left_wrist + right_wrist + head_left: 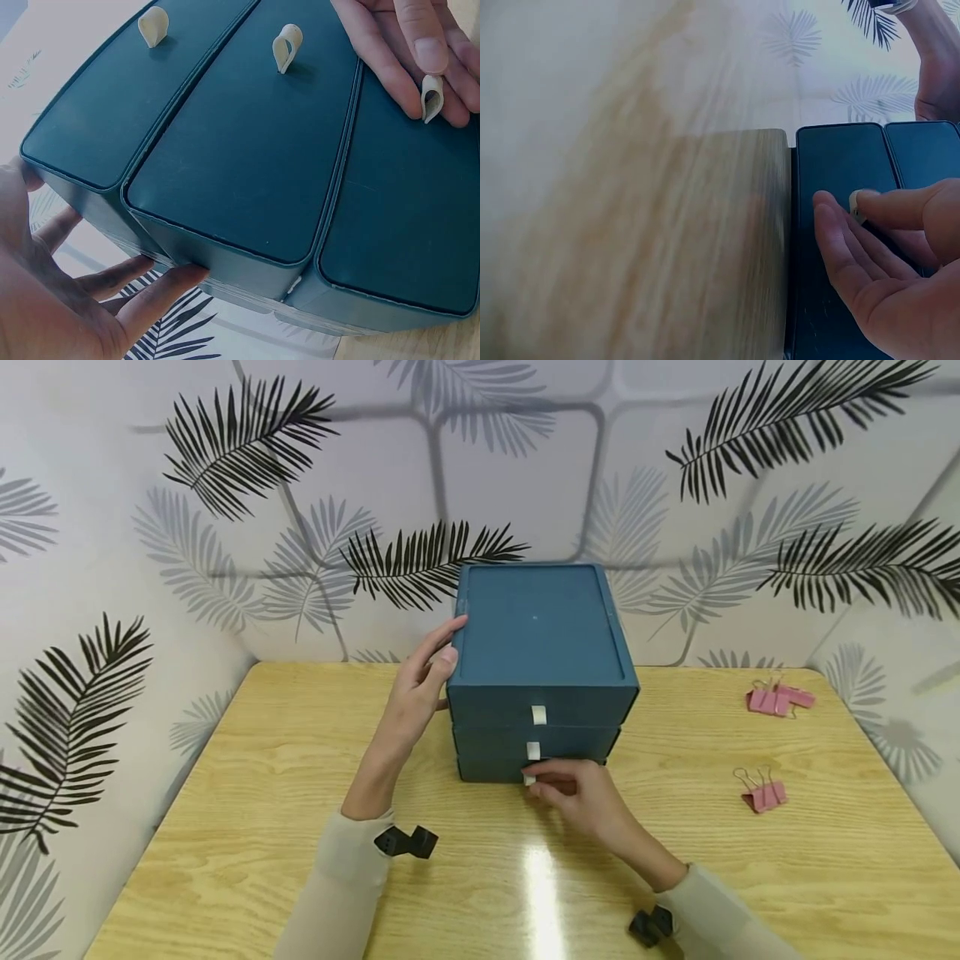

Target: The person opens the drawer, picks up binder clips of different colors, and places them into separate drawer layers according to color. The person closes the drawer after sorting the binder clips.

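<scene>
Woodgrain table (262, 777), leafy wall (375, 460) — right fingers (558, 767) pinch the lowest tab (529, 780), left fingers (442, 632) spread against drawers (495, 706).

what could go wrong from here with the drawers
The pull tab on the bottom drawer is small, so the right hand might slip off it when pulling.

The left hand lies against the side of the blue drawer unit, not in front of it, so a hard tug could slide or twist the whole unit across the table.
</scene>
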A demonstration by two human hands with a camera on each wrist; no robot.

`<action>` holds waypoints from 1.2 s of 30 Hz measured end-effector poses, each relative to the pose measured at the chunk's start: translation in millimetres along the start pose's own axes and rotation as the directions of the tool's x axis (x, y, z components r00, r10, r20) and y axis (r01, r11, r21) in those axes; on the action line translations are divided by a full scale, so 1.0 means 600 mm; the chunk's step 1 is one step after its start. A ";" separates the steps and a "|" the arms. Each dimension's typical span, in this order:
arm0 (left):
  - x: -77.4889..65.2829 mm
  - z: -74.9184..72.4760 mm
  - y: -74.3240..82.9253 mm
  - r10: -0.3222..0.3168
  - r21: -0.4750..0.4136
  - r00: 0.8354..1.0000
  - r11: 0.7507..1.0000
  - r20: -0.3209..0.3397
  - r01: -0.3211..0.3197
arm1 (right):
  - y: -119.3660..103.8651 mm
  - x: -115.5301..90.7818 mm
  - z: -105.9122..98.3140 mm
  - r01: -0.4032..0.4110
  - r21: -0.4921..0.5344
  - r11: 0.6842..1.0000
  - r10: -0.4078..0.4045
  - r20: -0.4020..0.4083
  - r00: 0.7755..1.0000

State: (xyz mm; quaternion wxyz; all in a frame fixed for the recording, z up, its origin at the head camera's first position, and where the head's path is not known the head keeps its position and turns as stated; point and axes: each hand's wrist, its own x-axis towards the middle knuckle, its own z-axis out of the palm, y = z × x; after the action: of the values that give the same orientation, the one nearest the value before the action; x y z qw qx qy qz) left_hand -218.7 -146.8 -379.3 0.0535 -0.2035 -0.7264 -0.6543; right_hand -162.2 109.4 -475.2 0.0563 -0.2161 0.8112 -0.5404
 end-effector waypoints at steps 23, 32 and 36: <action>0.000 0.001 -0.002 -0.006 0.001 1.000 1.000 0.003 0.006 | -0.020 -0.058 0.019 -0.091 0.061 0.994 0.089 0.021 0.996; 0.001 0.002 0.001 -0.008 -0.004 1.000 1.000 0.003 0.008 | -0.034 -0.097 0.033 -0.121 0.083 0.989 0.118 0.038 0.992; 0.000 0.000 0.000 -0.015 -0.002 1.000 1.000 -0.005 0.015 | -0.041 -0.110 0.037 -0.119 0.099 0.988 0.114 0.057 0.992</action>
State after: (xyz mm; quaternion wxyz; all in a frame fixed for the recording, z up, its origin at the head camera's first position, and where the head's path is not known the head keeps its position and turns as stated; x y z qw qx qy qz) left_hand -218.4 -146.6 -379.3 0.0501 -0.1966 -0.7271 -0.6559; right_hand -88.3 109.6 -471.4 0.1195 -0.1787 0.7921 -0.5712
